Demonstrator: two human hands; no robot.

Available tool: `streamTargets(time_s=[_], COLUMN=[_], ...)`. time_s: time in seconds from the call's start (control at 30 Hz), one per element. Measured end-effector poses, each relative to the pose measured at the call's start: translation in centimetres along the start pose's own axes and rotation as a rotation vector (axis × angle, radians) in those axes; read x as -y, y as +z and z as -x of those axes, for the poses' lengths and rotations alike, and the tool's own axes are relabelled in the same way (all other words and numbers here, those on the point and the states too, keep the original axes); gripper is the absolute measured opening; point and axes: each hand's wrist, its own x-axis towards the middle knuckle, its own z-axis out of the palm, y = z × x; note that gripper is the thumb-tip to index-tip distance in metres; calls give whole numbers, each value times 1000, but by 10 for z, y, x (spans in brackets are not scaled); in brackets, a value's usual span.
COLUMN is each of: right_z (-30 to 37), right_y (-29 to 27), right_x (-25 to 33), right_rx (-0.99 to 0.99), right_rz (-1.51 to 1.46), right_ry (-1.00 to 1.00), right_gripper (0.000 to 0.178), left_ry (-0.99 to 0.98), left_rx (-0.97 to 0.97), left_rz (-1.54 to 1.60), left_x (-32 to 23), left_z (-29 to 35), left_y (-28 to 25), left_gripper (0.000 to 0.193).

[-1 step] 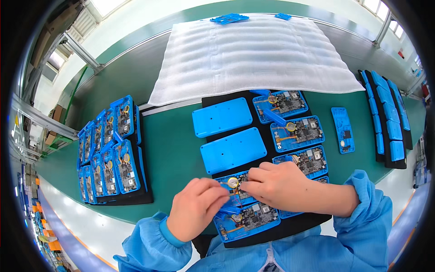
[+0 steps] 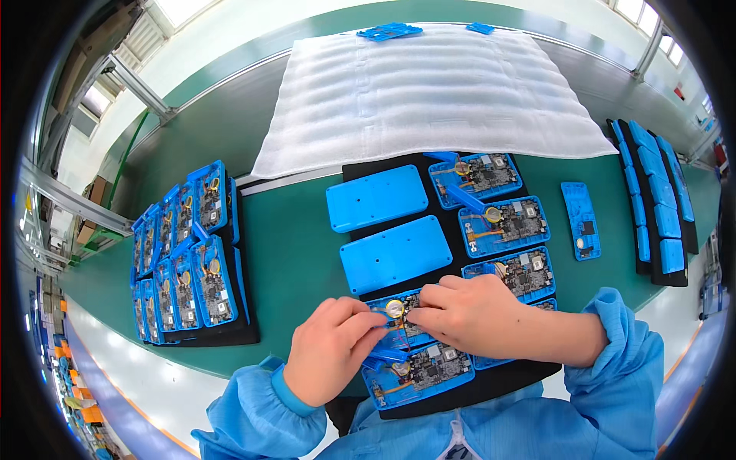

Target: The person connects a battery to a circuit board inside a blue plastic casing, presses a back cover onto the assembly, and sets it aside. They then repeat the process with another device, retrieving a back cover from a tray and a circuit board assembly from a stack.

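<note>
My left hand (image 2: 331,349) is closed, its fingertips pinched at the left edge of an open blue housing with a circuit board (image 2: 418,338). Whatever sits between those fingertips is hidden. From the right, my right hand (image 2: 477,316) reaches over the same housing, its thumb and fingers pressed together on the board; what they grip cannot be made out. Between the two hands lies a round yellow-rimmed coin cell (image 2: 395,309), with thin red wires below it. Just nearer to me is another open housing (image 2: 429,376), with a blue strip-like piece (image 2: 386,357) at its upper left.
Two closed blue housings (image 2: 395,254) and several open ones (image 2: 504,227) lie on black foam ahead. More open housings (image 2: 212,280) stand in rows at left. A lone blue part (image 2: 580,222) and blue-loaded foam strips (image 2: 665,207) are at right. White padding (image 2: 437,100) covers the far side.
</note>
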Motion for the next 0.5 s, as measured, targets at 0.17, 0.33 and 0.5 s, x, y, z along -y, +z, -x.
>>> streamTargets(time_s=[0.17,0.33,0.5], right_z=[3,3,4], right_y=[3,6,9], right_x=[-2,-1,-1], right_rx=[-6,-14,-28], right_rz=[-66,-104,-107], right_ry=[27,41,51], right_gripper=[20,21,20], left_ry=[-6,39,40], left_rx=[49,15,24], left_rz=[-73,-32,-129], left_x=[-2,2,-10], left_z=[-7,-6,-9], left_y=[3,11,8], left_gripper=[10,9,10])
